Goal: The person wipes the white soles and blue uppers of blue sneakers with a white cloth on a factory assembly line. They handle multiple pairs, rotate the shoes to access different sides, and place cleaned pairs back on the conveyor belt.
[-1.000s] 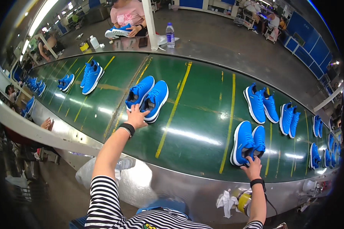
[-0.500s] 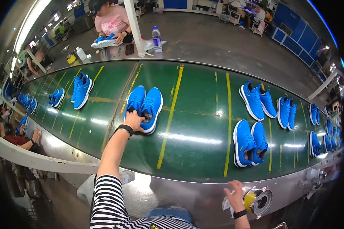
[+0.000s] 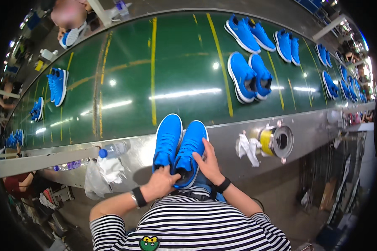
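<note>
Currently, head view only: I read the left hand (image 3: 162, 184) as closed over the heel of the left one of a pair of bright blue knit sneakers (image 3: 179, 147), thumb and fingers wrapped round the heel collar. The right hand (image 3: 208, 161) lies flat along the outer side of the right shoe of that pair, fingers spread against the upper rather than curled. Both wrists carry dark bands.

The pair sits side by side, toes pointing away from the person, heels over the near steel rim (image 3: 134, 146) of the long green conveyor belt with yellow lane stripes (image 3: 176, 75), partly off the belt and close to the striped shirt (image 3: 197, 228).

Farther out on the belt, a second blue sneaker pair (image 3: 249, 77) lies well apart from the held pair; more blue pairs continue toward the right end and the left end.

On the rim, left of the held pair: a clear plastic bottle with a blue cap (image 3: 113, 149) lying on its side, with a crumpled white bag (image 3: 100, 175) hanging just below. Right of the pair: a white rag (image 3: 247, 147) beside a yellow tape roll (image 3: 265, 141).
</note>
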`<state>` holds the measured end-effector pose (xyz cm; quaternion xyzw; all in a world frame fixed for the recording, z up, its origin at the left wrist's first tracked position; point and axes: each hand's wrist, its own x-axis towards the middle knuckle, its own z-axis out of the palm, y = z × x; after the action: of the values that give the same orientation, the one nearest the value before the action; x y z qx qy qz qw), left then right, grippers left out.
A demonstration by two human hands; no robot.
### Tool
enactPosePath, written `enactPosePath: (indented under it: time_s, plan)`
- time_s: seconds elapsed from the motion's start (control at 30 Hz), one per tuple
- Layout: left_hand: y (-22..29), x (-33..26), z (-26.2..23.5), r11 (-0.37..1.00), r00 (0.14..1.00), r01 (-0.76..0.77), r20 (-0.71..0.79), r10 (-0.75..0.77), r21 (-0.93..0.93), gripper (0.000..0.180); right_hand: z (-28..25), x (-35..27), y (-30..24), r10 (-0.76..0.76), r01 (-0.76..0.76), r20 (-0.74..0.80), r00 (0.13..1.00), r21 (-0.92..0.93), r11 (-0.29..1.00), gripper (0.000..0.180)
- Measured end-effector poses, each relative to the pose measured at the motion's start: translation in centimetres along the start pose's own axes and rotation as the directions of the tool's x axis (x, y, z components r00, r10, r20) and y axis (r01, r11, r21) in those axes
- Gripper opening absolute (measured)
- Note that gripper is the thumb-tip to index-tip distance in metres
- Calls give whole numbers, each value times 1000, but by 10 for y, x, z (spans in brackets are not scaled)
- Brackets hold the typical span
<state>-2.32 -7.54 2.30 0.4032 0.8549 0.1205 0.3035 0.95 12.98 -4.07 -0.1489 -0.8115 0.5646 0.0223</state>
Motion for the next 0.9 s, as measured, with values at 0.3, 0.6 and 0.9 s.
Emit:
enactPosePath:
  time_s: [0.3, 0.6, 0.9]
  plan:
    - [23, -12, 36, 992, 981, 120, -155, -115, 24, 42, -11, -16, 6, 32, -34, 68, 997, 26, 999, 54]
    - [31, -16, 35, 981, 969, 194, -159, -189, 12, 62, -18, 17, 20, -8, 13, -68, 998, 75, 997, 35]
    - [57, -11, -15, 973, 965, 184, -163, -205, -138, 57, -12, 93, 28, 125, -128, -40, 991, -85, 988, 31]
